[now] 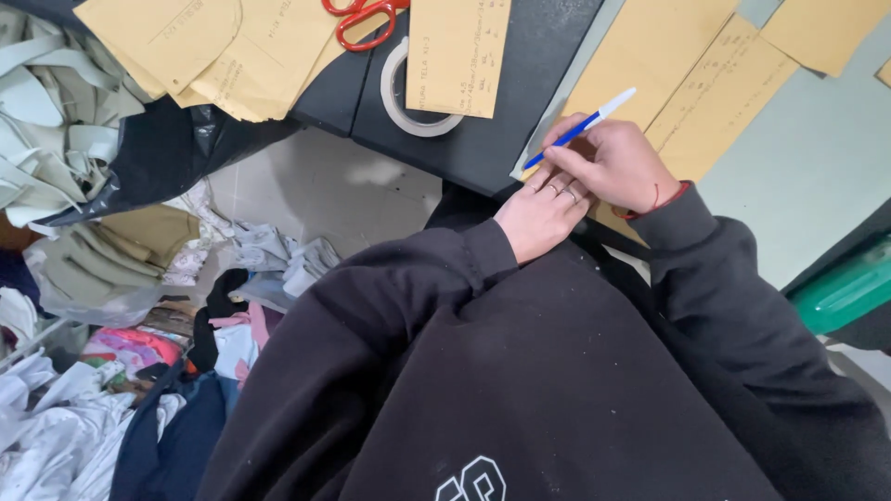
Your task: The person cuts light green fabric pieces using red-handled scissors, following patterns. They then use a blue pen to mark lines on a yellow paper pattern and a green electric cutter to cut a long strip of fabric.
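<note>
My right hand point(620, 165) grips a blue and white pen point(580, 126), its tip pointing down-left at the edge of a tan paper pattern piece point(650, 56) on the table. My left hand point(538, 215) lies flat beside it, fingers touching the right hand's fingers and pressing on the pattern's lower edge. The left hand wears rings and holds nothing. Both arms are in black sleeves.
A tape roll point(394, 97), red-handled scissors point(364, 20) and more tan pattern pieces point(213, 56) lie on the dark table point(520, 56). Pale green fabric point(807, 158) covers the right side. Piles of cloth scraps point(139, 353) and bags fill the floor at left.
</note>
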